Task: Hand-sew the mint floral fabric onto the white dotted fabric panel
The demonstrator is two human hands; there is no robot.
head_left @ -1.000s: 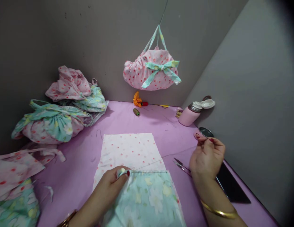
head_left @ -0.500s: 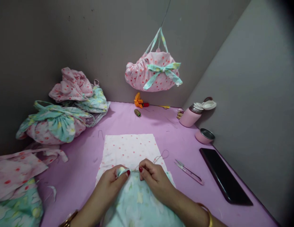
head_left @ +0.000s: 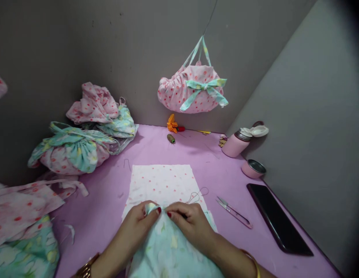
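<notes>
One mint floral cloth [head_left: 170,249] is lying in front of you on the lilac surface [head_left: 101,197], covering the lower part of a white dotted cloth [head_left: 162,179]. Your left hand [head_left: 141,220] is pinching the mint cloth's bunched upper edge between thumb and fingers, while your right hand [head_left: 192,224] is holding its thumb and forefinger narrow on the same edge, just beside the left; anything finer between those fingertips is proving too small to make out. Dark thread [head_left: 196,194] is looping across the white cloth beyond your right hand. Open-bladed snips [head_left: 234,212] are lying to the right, near a black slab [head_left: 279,218] and a pink cup [head_left: 253,168]. Above the far edge, a pink dotted bag [head_left: 192,94] with a mint bow is hanging from a cord.
</notes>
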